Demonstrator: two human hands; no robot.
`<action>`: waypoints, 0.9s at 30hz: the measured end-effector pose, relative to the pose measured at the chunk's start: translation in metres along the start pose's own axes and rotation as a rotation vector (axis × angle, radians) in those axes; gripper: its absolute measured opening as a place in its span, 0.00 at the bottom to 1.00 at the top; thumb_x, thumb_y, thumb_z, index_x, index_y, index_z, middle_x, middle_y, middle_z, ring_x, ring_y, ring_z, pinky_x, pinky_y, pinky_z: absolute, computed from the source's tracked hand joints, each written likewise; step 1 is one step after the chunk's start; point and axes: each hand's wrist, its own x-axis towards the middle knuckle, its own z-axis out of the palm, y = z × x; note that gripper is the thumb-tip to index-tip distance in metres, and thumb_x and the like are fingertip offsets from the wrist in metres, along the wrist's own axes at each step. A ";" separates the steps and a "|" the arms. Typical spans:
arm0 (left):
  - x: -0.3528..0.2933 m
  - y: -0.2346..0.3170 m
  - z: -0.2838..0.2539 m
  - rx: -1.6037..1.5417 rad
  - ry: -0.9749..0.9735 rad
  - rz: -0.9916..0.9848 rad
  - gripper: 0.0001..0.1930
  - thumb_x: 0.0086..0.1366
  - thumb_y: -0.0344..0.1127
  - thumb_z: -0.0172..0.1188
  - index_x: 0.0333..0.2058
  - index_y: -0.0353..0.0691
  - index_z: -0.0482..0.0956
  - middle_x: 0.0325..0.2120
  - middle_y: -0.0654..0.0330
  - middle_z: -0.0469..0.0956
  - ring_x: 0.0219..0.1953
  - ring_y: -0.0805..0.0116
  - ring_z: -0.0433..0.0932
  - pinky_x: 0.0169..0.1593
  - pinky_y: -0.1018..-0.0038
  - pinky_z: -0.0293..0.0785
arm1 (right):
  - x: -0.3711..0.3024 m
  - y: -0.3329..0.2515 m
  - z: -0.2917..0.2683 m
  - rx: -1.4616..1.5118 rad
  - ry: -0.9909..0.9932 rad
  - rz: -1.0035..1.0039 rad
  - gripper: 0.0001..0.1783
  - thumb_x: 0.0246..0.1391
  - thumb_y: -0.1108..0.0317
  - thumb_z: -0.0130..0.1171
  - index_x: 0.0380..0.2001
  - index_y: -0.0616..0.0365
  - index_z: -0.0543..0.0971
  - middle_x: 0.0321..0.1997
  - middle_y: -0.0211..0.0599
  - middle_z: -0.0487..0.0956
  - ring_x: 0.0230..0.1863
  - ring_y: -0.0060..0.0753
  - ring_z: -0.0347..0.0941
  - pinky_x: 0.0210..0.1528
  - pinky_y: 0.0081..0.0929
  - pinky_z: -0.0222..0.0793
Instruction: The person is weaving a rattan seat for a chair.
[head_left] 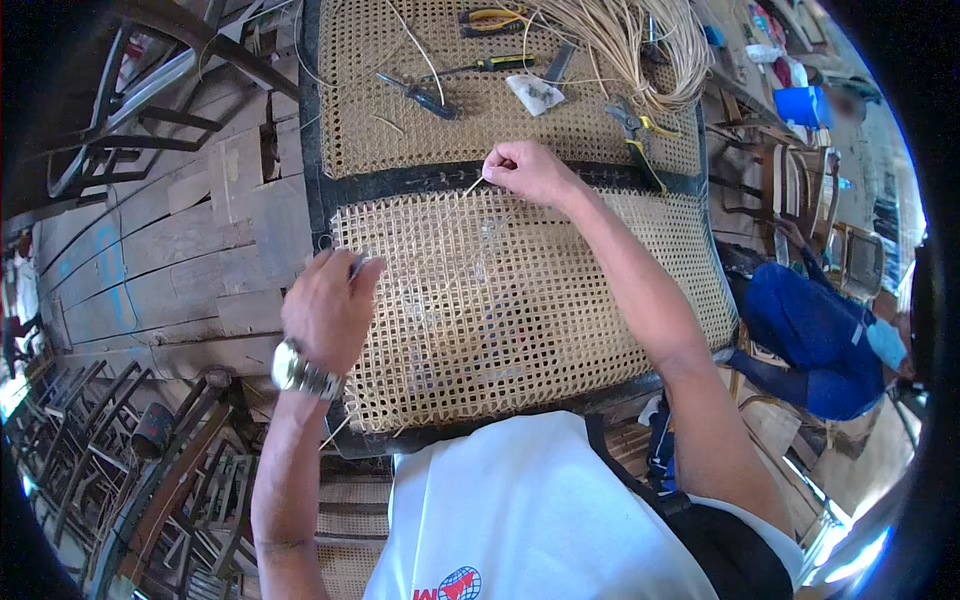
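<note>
A woven cane panel [560, 300] in a dark frame lies before me. At its far edge my right hand [530, 172] pinches the end of a thin cane strand [474, 187], right beside the dark crossbar [400, 184]. My left hand [330, 305], with a metal watch at the wrist, is closed over the panel's left edge. A bit of something dark shows between its thumb and forefinger, too small to make out. Loose strand ends poke out at the panel's near left corner.
Beyond the crossbar, a second cane panel [350, 130] carries screwdrivers [432, 101], pliers [630, 125], yellow-handled pliers [492, 20], a small plastic bag [535, 94] and a coil of cane [640, 45]. Wooden frames crowd the left. A person in blue [810, 330] sits at right.
</note>
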 end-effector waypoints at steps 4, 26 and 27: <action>0.057 0.037 0.062 -0.315 -0.105 -0.013 0.19 0.59 0.44 0.67 0.45 0.38 0.82 0.35 0.50 0.83 0.33 0.58 0.82 0.38 0.67 0.77 | -0.002 0.008 0.008 0.268 -0.048 0.013 0.09 0.56 0.65 0.63 0.36 0.59 0.83 0.29 0.31 0.82 0.31 0.18 0.73 0.39 0.24 0.71; 0.091 0.043 0.141 -0.290 0.128 0.149 0.09 0.63 0.38 0.59 0.36 0.39 0.81 0.34 0.48 0.80 0.38 0.45 0.79 0.41 0.55 0.75 | -0.029 0.033 -0.006 0.053 0.239 0.026 0.13 0.58 0.58 0.60 0.43 0.52 0.83 0.41 0.38 0.84 0.41 0.33 0.80 0.48 0.33 0.74; 0.090 0.044 0.139 -0.240 0.125 0.159 0.10 0.65 0.39 0.58 0.36 0.39 0.80 0.34 0.47 0.80 0.38 0.45 0.79 0.41 0.55 0.75 | -0.032 0.041 -0.011 0.052 0.292 0.015 0.14 0.58 0.58 0.60 0.44 0.52 0.82 0.41 0.37 0.84 0.41 0.32 0.80 0.48 0.32 0.74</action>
